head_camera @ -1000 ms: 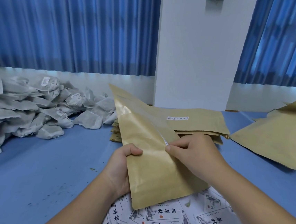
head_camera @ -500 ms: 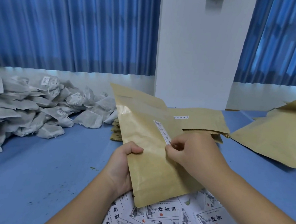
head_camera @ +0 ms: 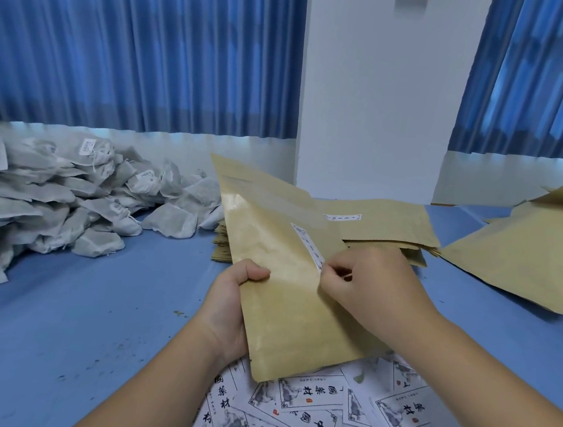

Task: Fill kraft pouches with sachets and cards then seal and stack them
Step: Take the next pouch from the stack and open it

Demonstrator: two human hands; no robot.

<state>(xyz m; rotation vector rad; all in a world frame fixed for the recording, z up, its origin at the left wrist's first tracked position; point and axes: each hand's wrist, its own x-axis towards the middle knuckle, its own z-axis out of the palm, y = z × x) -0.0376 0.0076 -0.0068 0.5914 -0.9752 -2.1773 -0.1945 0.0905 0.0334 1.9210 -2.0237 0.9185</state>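
Kraft pouch [head_camera: 286,293]: flat, rectangular, matte tan paper with a glossier band near the top. It is held tilted above the counter [head_camera: 74,314], over the cards.
My left hand [head_camera: 229,308] grips its left edge, thumb on the face, fingers clamped round behind.
My right hand [head_camera: 369,283], fingers curled together, pinches the right edge at the lower end of a narrow white label strip [head_camera: 306,246].
Cards [head_camera: 305,415]: white, rectangular, ink-printed, loosely scattered beneath.
Sachets [head_camera: 68,199]: grey-white, fibrous, pillow-shaped, heaped at left.
Pouch stack [head_camera: 385,223]: flat, behind.
Plump pouch [head_camera: 526,268]: right.
Counter: smooth, blue, speckled.
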